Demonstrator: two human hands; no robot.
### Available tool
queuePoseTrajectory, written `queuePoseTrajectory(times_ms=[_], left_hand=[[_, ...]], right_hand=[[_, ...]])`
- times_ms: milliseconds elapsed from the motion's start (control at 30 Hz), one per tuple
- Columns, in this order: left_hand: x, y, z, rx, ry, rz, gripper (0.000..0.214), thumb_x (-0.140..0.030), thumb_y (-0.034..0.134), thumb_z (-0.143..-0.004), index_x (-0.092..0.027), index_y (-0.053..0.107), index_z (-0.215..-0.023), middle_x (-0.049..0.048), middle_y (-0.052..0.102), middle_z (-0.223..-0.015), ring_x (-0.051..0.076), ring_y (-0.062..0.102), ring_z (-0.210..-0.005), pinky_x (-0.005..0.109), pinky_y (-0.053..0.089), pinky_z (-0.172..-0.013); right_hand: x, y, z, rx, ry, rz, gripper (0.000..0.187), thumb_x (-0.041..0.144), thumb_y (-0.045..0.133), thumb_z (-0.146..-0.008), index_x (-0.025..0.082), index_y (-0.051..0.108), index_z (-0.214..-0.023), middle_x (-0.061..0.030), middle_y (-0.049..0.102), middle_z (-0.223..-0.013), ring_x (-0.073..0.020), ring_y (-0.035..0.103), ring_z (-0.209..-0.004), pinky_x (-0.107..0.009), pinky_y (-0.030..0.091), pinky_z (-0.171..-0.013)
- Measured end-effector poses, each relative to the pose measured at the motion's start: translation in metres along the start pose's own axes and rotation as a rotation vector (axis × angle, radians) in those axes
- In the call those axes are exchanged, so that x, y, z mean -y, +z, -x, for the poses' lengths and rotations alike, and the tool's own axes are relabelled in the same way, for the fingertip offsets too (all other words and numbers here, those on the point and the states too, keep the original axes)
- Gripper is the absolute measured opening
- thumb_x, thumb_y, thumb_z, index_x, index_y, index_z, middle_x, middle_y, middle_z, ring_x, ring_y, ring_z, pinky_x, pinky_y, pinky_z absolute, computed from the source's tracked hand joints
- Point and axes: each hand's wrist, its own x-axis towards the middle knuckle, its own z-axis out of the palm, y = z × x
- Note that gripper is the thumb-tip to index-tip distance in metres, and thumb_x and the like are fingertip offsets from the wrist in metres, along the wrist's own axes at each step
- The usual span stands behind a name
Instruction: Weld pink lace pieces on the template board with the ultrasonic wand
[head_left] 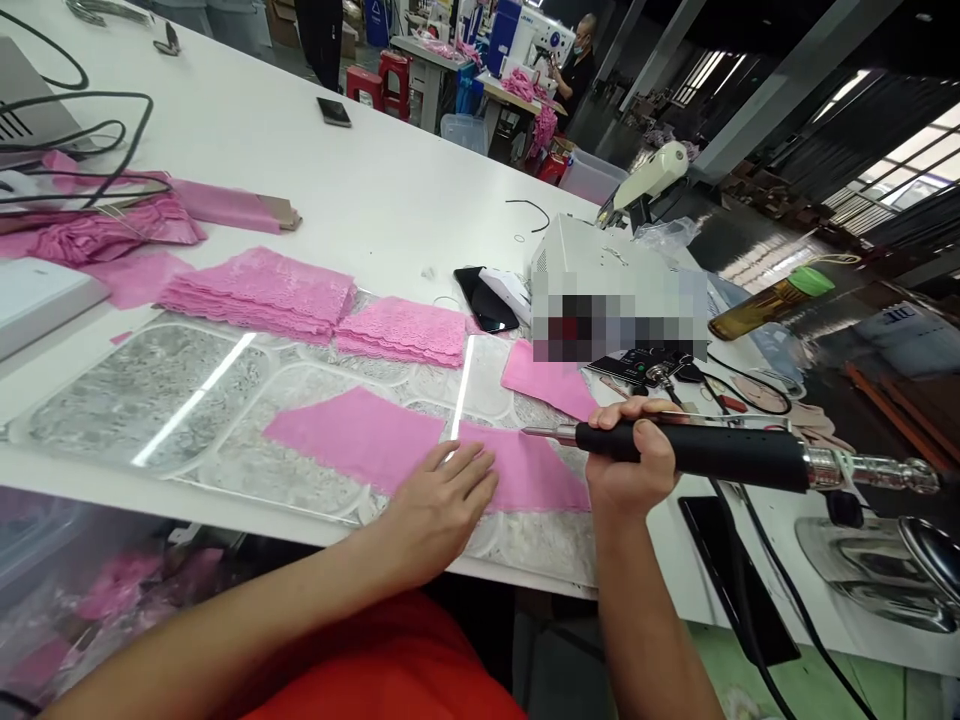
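My left hand (442,510) lies flat, fingers stretched out, at the join of two pink fabric pieces. The left fabric piece (360,440) is pointed; the right fabric piece (532,475) reaches toward my right wrist. Wrapped in my right hand (634,455) is a black handheld ultrasonic welder (720,455), its slim metal tip pointing left over the right piece's upper edge. I cannot tell whether the tip touches the cloth. Both pieces lie on a clear patterned mat (255,470). Another pink piece (547,378) lies just behind the tool.
Behind the mat are a taller stack of pink lace pieces (259,295) and a smaller stack (405,330). A pale machine box (615,260) stands back right. At right are a dark phone-like slab (739,580), cables and a bottle (772,300). A person (579,65) sits at a distant sewing machine.
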Motion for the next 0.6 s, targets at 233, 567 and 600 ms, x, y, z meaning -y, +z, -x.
queuePoseTrajectory(times_ms=[233,567,600], left_hand=[[0.005,0.010,-0.028,0.103,0.005,0.002,0.022,-0.019,0.048,-0.094,-0.012,0.064,-0.108,0.0114,0.063,-0.124,0.030,0.053,-0.123,0.049,0.039,-0.105],[0.009,0.016,-0.025,0.150,-0.030,-0.014,0.029,-0.030,0.055,-0.092,-0.016,0.063,-0.117,0.0122,0.061,-0.128,0.033,0.050,-0.126,0.057,0.033,-0.108],[0.009,0.016,-0.025,0.152,-0.034,-0.016,0.029,-0.030,0.055,-0.092,-0.016,0.063,-0.117,0.0125,0.060,-0.129,0.033,0.049,-0.127,0.058,0.033,-0.108]], right_hand=[[-0.001,-0.006,-0.004,-0.054,0.007,-0.016,0.015,0.024,0.057,-0.062,0.022,0.051,-0.076,0.0057,0.047,-0.071,-0.0073,0.049,-0.051,-0.027,0.044,-0.053],[-0.004,-0.013,-0.006,-0.060,0.003,-0.051,0.014,0.024,0.056,-0.065,0.022,0.052,-0.078,0.0050,0.047,-0.071,-0.0078,0.050,-0.052,-0.027,0.045,-0.053],[-0.004,-0.013,-0.006,-0.059,0.005,-0.054,0.015,0.024,0.057,-0.065,0.022,0.052,-0.079,0.0050,0.047,-0.071,-0.0077,0.049,-0.052,-0.027,0.045,-0.053]])
